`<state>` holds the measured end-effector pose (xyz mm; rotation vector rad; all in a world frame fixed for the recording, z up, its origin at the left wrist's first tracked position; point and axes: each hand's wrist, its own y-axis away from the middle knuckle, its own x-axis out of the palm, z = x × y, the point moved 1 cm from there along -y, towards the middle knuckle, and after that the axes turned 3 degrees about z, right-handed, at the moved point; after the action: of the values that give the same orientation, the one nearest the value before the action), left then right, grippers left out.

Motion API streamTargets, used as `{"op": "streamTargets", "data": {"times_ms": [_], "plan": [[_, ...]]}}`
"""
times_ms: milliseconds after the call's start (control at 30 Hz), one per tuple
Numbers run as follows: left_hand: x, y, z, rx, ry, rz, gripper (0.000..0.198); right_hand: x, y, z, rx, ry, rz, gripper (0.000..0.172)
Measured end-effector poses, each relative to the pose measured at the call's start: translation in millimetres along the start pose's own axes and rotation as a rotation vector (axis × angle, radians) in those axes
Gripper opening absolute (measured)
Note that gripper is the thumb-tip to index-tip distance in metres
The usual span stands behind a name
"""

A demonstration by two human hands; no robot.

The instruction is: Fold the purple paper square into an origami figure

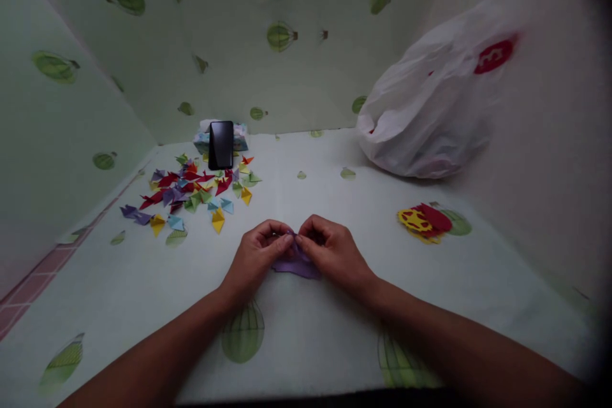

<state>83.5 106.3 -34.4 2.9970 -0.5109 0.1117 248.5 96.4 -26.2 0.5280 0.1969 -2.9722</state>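
A piece of purple paper is pinched between my two hands near the middle of the white table. My left hand closes thumb and fingers on its upper left edge. From the other side my right hand grips it the same way, the fingertips of both hands almost meeting. The lower part of the paper shows below my thumbs; its upper part is mostly hidden behind my fingers, so its full shape cannot be made out.
Many small folded paper pieces in several colours lie at the left. Behind them a phone leans on a tissue box. Red and yellow cut-outs lie at the right, with a white plastic bag against the wall behind.
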Motion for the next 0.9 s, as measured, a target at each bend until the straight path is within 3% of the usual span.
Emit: {"op": "streamTargets", "data": {"times_ms": [300, 467, 900], "plan": [[1.2, -1.1, -3.2, -0.04, -0.001, -0.008, 0.019, 0.3, -0.2, -0.1, -0.004, -0.168, 0.114, 0.021], [1.2, -0.5, -5.1, -0.029, -0.012, -0.002, 0.017, 1.7, -3.3, -2.1, 0.071, -0.296, 0.176, 0.016], [0.6, -0.6, -4.9, -0.026, -0.004, 0.081, 0.021, 1.6, -2.5, -1.3, 0.098, -0.277, 0.154, 0.014]]}}
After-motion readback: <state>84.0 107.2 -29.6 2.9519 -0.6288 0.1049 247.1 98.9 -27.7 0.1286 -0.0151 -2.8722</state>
